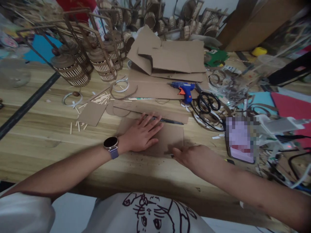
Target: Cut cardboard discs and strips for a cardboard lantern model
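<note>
My left hand (143,134) lies flat with fingers spread on a rectangular piece of brown cardboard (170,137). Its fingertips reach a black pen (172,121), which rests along a cardboard strip (150,111) just beyond. At the cardboard's near right corner, my right hand (188,155) is closed, thumb pointing left. A thin tip shows below that thumb, but the rest of what it grips is hidden. Left of the strip are a small cardboard rectangle (91,113), cardboard discs (121,111) and scattered short wooden sticks (103,97).
A blue glue gun (186,90) with a black cord sits beyond my hands, before stacked cardboard (175,58). Several slatted lantern-like pieces (70,69) stand at the back left. To the right are a phone (240,139), cables and paper scraps.
</note>
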A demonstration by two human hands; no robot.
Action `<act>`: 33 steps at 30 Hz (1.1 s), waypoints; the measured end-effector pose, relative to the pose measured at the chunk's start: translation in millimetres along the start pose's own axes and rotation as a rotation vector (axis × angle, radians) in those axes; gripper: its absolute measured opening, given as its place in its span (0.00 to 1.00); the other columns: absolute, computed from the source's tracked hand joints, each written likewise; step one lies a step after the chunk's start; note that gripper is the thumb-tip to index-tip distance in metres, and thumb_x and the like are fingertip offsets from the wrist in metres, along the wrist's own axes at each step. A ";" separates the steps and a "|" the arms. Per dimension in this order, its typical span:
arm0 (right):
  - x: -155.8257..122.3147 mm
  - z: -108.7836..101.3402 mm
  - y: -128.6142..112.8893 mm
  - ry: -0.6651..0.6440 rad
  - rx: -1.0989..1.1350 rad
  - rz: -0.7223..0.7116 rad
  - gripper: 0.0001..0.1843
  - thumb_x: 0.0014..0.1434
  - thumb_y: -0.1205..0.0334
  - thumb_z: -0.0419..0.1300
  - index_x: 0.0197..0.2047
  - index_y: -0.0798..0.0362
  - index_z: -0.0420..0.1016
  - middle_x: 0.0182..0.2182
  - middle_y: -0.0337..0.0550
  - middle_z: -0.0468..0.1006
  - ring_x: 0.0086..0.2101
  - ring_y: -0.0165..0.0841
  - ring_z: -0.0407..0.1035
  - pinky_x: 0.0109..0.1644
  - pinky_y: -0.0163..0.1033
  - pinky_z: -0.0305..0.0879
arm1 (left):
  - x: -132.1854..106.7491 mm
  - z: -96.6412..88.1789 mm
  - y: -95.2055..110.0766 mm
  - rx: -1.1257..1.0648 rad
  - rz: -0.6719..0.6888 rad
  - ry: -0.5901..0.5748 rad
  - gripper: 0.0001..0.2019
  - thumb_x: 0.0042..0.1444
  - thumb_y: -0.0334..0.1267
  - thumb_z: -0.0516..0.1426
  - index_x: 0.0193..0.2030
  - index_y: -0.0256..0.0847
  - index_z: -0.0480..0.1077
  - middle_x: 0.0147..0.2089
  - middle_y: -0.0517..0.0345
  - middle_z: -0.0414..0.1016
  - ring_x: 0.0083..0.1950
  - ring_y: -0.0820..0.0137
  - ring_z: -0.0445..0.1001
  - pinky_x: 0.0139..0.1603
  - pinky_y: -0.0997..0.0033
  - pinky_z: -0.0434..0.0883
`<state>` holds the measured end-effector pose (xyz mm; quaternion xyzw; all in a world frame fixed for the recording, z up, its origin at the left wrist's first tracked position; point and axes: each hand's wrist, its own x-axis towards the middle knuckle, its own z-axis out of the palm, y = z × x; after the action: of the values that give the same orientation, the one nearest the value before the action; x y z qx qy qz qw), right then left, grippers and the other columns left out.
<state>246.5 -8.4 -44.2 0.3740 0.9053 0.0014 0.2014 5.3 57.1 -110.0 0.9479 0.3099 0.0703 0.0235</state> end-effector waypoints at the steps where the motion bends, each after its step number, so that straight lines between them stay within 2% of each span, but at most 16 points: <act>1: -1.1 1.4 0.7 0.012 0.003 0.005 0.06 0.64 0.73 0.60 0.40 0.52 0.75 0.22 0.39 0.80 0.21 0.33 0.74 0.22 0.38 0.40 | 0.0 0.2 0.0 0.000 -0.004 0.000 0.30 0.72 0.51 0.47 0.74 0.36 0.55 0.79 0.41 0.47 0.79 0.45 0.39 0.75 0.39 0.43; 7: -5.9 10.0 4.1 0.080 -0.013 0.004 0.07 0.64 0.70 0.59 0.44 0.51 0.76 0.20 0.37 0.79 0.20 0.33 0.73 0.22 0.38 0.39 | 0.1 -1.0 0.3 0.010 0.003 -0.011 0.31 0.72 0.50 0.47 0.75 0.34 0.54 0.78 0.40 0.47 0.79 0.43 0.40 0.75 0.37 0.43; 11: -8.2 9.8 5.8 0.062 -0.018 0.000 0.09 0.64 0.70 0.59 0.46 0.51 0.76 0.19 0.36 0.77 0.20 0.33 0.73 0.22 0.39 0.38 | 0.0 -1.4 0.3 0.022 0.007 -0.009 0.31 0.72 0.50 0.46 0.75 0.34 0.54 0.78 0.40 0.47 0.78 0.41 0.42 0.74 0.36 0.44; 18: -10.6 12.6 8.0 0.030 -0.019 0.008 0.10 0.63 0.71 0.61 0.47 0.50 0.76 0.21 0.37 0.79 0.21 0.33 0.74 0.22 0.39 0.35 | -0.7 -0.7 -0.6 0.007 0.005 0.003 0.30 0.72 0.49 0.49 0.75 0.35 0.55 0.78 0.40 0.48 0.79 0.44 0.40 0.75 0.37 0.43; 21: -12.8 16.3 9.5 0.043 -0.025 0.020 0.09 0.64 0.70 0.60 0.46 0.50 0.76 0.21 0.36 0.79 0.21 0.33 0.74 0.22 0.40 0.34 | -0.8 -1.1 -0.8 0.003 0.006 -0.002 0.30 0.71 0.49 0.49 0.75 0.35 0.55 0.78 0.40 0.47 0.79 0.44 0.39 0.75 0.37 0.43; 27: -18.3 22.7 13.3 0.081 -0.029 0.007 0.13 0.64 0.69 0.61 0.51 0.49 0.76 0.23 0.36 0.80 0.20 0.33 0.75 0.23 0.41 0.31 | -0.5 -1.3 -0.5 0.001 0.003 -0.009 0.30 0.71 0.49 0.49 0.75 0.35 0.55 0.78 0.40 0.47 0.79 0.44 0.39 0.75 0.38 0.42; 33: -19.9 24.8 16.9 0.078 -0.029 0.019 0.08 0.61 0.70 0.63 0.43 0.49 0.77 0.22 0.35 0.80 0.20 0.32 0.75 0.23 0.41 0.31 | -0.2 -0.7 -0.3 0.008 0.015 0.002 0.30 0.72 0.48 0.49 0.75 0.34 0.55 0.78 0.39 0.48 0.78 0.43 0.40 0.75 0.37 0.43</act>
<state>279.7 -13.4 -57.1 0.3793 0.9088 0.0309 0.1711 4.9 57.2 -109.4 0.9502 0.3031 0.0702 0.0190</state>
